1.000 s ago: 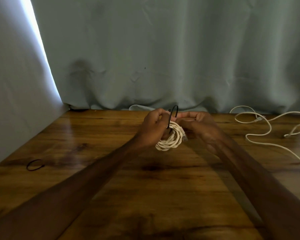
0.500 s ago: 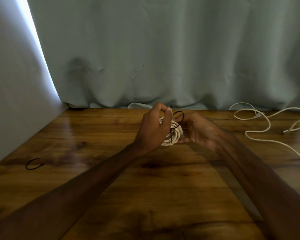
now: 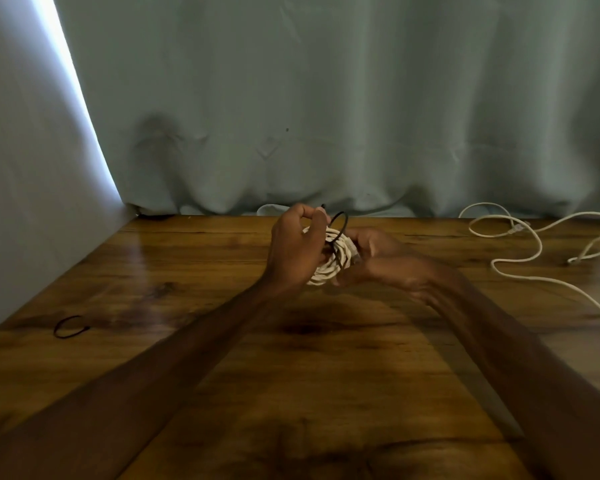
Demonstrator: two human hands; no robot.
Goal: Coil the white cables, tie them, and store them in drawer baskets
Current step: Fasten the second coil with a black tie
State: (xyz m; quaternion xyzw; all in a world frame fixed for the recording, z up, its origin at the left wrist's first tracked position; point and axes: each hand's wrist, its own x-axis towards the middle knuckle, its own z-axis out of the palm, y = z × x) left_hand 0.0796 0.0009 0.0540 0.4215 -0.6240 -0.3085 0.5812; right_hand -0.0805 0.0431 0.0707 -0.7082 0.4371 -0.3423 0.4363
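A small coil of white cable (image 3: 329,265) is held just above the far middle of the wooden table (image 3: 222,358). My left hand (image 3: 297,249) wraps around the coil's left side and pinches the end of a thin black tie (image 3: 340,225) that loops over the coil. My right hand (image 3: 378,261) grips the coil's right side from below. A second white cable (image 3: 520,251) lies loose and uncoiled on the table at the far right.
A spare black tie loop (image 3: 70,327) lies on the table near its left edge. A grey-green curtain (image 3: 326,116) hangs along the back edge and a pale wall (image 3: 25,202) closes the left side.
The coil has turned between my hands and the black tie's loop now stands above it. My left fingers have shifted up to pinch the tie's end.
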